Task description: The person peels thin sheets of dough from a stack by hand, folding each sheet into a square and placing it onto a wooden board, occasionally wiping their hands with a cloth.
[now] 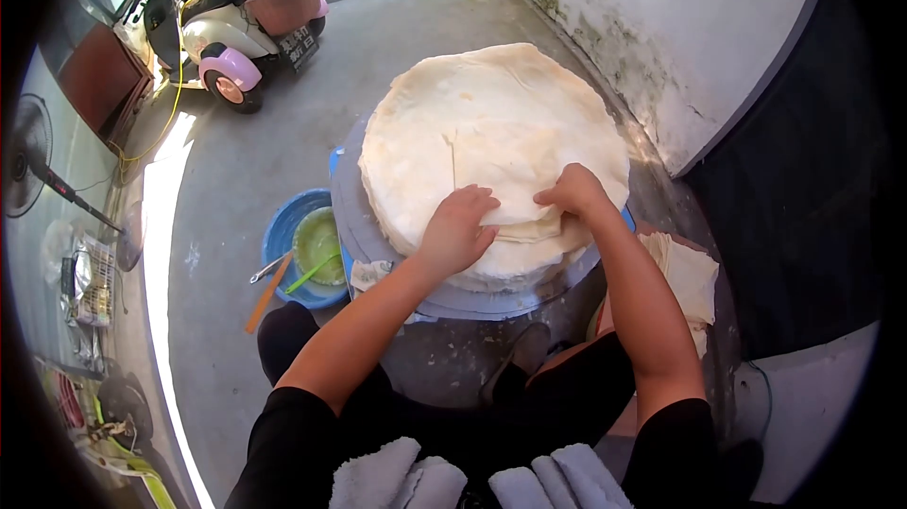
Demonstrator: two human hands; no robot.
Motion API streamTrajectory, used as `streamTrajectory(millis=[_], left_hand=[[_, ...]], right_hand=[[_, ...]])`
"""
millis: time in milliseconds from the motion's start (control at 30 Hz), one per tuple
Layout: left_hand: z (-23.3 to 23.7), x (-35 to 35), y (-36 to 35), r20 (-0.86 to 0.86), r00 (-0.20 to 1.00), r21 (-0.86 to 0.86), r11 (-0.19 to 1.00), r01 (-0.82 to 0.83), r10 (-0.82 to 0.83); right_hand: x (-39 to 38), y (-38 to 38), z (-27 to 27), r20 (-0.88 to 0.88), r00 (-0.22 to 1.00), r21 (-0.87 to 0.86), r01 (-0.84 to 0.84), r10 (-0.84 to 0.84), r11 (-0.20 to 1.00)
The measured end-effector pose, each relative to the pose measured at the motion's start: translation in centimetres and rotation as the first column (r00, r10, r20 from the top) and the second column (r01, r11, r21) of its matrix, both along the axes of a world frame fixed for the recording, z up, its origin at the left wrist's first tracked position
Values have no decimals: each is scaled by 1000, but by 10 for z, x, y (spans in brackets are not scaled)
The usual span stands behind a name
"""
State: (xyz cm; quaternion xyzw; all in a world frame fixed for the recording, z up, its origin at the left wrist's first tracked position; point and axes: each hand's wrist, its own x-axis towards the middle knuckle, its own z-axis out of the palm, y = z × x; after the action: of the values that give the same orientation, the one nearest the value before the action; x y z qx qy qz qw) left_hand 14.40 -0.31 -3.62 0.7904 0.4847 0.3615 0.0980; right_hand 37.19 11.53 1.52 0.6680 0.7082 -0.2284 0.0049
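Left hand (pixel 456 230) lies flat, palm down and unclenched, on the near edge of the folded sheet (pixel 505 164) atop the stack (pixel 491 103) on the round board (pixel 453 301); right hand (pixel 572 192) curls over the same edge, grasp undeterminable; basin (pixel 279 235) stands left of the board.
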Motion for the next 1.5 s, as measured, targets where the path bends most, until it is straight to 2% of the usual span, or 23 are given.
streamTrajectory(millis=[200,267,300,333,367,467,533,600,667,700,767,833,867,933,1000,1033,1100,1133,1233,1267,1333,1433,1500], left_hand=[[9,9,-6,107,991,48,995,-86,81],[6,4,-6,100,992,91,992,-88,79],[0,-3,-4,-7,999,86,996,-35,35],[0,-7,-4,-114,993,75,997,17,-9],[0,-8,-6,-119,993,75,997,21,-12],[7,-8,-14,-121,992,-3,999,33,-33],[17,-10,-19,-13,1000,18,1000,5,-4],[29,-16,-34,99,994,16,999,42,-43],[39,-24,-48,130,992,-25,1000,5,-2],[44,-29,-54,162,987,-39,999,-2,8],[52,-36,-64,188,982,-68,998,9,4],[54,-42,-73,246,969,-109,994,7,20],[51,-44,-76,246,969,-124,992,17,14],[46,-43,-78,349,937,-156,987,25,31],[44,-37,-80,359,933,-182,982,41,28],[42,-35,-80,369,929,-181,981,64,7],[40,-31,-78,382,924,-174,980,99,-26],[39,-29,-77,375,927,-188,977,101,-24],[38,-27,-75,360,933,-203,974,103,-24],[38,-27,-74,351,936,-208,973,98,-19],[36,-29,-75,358,934,-215,973,88,-6],[31,-31,-74,372,928,-225,972,73,16],[29,-32,-73,377,926,-228,971,66,25]], right_hand=[[5,2,0,-255,965,7,-64,63,998],[-3,-16,22,-498,830,-232,153,-253,961],[-3,-19,18,-499,828,-235,155,-256,959],[-4,-20,13,-578,723,-345,204,-379,916],[-4,-21,10,-631,597,-455,232,-495,860],[-6,-19,12,-613,638,-500,141,-465,854],[-8,-15,1,-691,504,-551,94,-517,829],[-4,-17,-3,-797,280,-546,44,-535,837],[7,-36,14,-839,-16,-541,-77,-544,837],[25,-52,25,-835,-39,-548,-42,-549,836],[60,-95,46,-833,-299,-456,-107,-466,883],[109,-146,64,-876,-355,-353,6,-328,936],[137,-172,77,-880,-376,-293,-51,-290,955],[178,-218,80,-881,-425,-324,219,-209,920],[208,-254,83,-915,-368,-341,478,-168,810],[233,-270,71,-914,-368,-345,490,-168,800],[283,-289,34,-892,-419,-432,675,-170,599],[290,-294,28,-892,-420,-431,681,-166,593],[309,-299,12,-867,-498,-462,779,-29,425],[313,-300,3,-866,-500,-462,779,-25,424],[313,-309,-15,-847,-507,-440,837,157,326],[267,-321,-48,-897,-410,-358,893,163,272],[244,-332,-103,-877,-479,-454,855,45,249]])
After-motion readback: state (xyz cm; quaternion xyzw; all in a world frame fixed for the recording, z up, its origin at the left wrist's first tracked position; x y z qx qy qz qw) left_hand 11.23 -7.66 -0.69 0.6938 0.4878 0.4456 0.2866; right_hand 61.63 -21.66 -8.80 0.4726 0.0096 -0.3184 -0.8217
